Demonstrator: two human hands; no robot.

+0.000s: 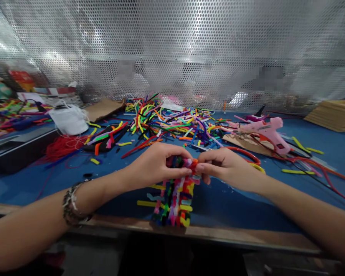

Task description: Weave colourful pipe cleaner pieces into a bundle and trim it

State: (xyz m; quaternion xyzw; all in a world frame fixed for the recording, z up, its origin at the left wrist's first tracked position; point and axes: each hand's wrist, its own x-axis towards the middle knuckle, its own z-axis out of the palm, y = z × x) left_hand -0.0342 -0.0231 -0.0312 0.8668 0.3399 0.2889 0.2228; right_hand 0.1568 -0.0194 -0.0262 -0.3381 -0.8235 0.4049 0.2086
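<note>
Pinching is what both hands do here. The left hand [157,163] wraps its grip around the top of a many-coloured bundle of fuzzy wire sticks [175,199]. The fingers are curled shut on it. The right hand [226,165] presses its thumb and first finger together on a short orange fuzzy stick [193,165] at the very top of the bundle. The two hands touch there.

The bundle stands up between the hands, over the front edge of the blue counter [232,207]. Its lower end is near the wooden rim.

To do this bit well, I think the left hand should hold the bundle steady and not squash it. The right hand should work the orange stick with small, slow turns close to the tip, so the other sticks do not slip out. How the orange stick is joined to the bundle is hidden by the fingers.

Behind the hands lies a big loose pile of bright fuzzy sticks [172,122]. A pink plastic glue gun [268,132] lies to the right, well apart from the hands. A white cloth bag [69,119] sits to the left. A beaded bracelet [70,205] is on the left wrist.
</note>
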